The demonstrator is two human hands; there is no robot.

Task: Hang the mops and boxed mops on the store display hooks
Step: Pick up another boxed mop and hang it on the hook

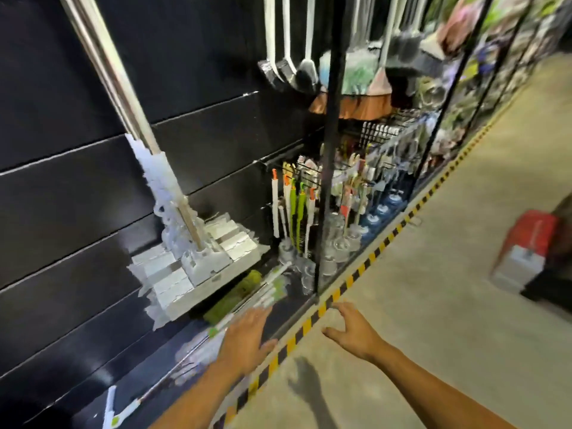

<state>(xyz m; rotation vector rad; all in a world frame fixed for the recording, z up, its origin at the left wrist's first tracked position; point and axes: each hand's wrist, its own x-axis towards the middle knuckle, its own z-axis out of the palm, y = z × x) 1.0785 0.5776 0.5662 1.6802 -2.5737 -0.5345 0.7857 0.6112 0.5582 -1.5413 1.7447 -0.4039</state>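
Note:
Several flat mops with metal poles [108, 72] and white plastic-wrapped heads [198, 261] hang against the black slat wall [62, 196]. Below them, on the black base shelf, lies a green-and-white mop [247, 292] with a green pad, its handle running toward me. My left hand [247, 335] hovers over that handle with fingers spread and holds nothing. My right hand [353, 329] is open above the striped floor edge, thumb apart, empty.
Yellow-black tape [365, 264] marks the shelf base edge along the concrete floor [433, 274]. Brushes on hooks [294, 212] and brooms [297, 72] hang further right behind a black upright post [328, 181]. A red-and-white box [523, 246] sits on the floor at right.

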